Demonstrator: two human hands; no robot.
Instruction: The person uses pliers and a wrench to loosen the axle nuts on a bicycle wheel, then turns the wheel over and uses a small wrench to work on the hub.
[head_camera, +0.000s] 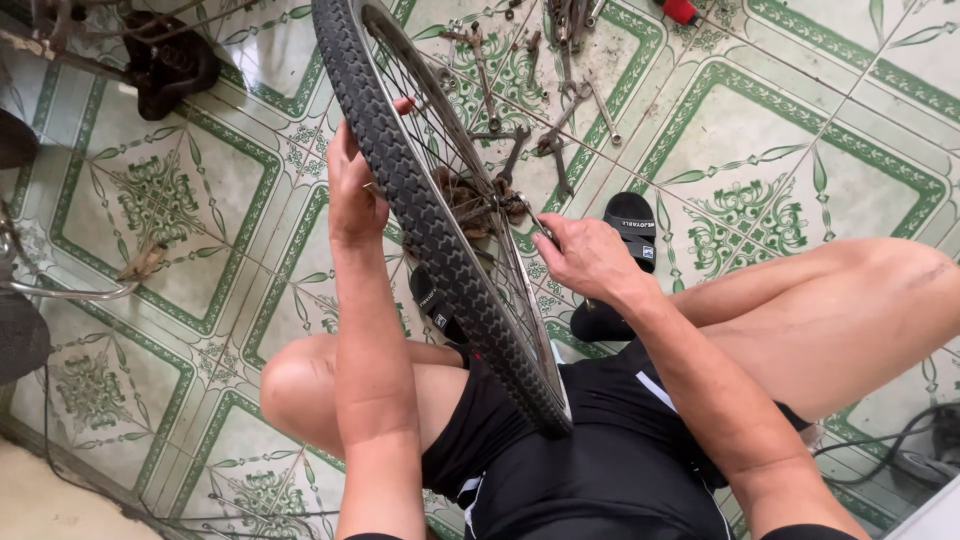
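Wheel: bicycle wheel (440, 215) with knobby black tyre, held upright on edge between the two hands, its lower end resting on the lap against the black shorts (590, 470).
Left hand: left hand (352, 190) on the near outer side of the tyre, fingers curled over the tread and onto the rim; grasping the wheel.
Right hand: right hand (590, 258) on the far side of the wheel, fingertips reaching in at the hub (490, 205); whether it grips anything there I cannot tell, the tyre hides the fingertips.
Hub: rusty brown, greasy, between the two hands.
Beyond right hand: black sandal (620, 262) on the foot, just beside and under the hand.
Beyond wheel: scattered spanners (560, 120) lying on the floor, well past both hands.
Floor: green-and-white patterned tiles (160, 200).
Far left of left hand: black bicycle part (175, 62), unclear.
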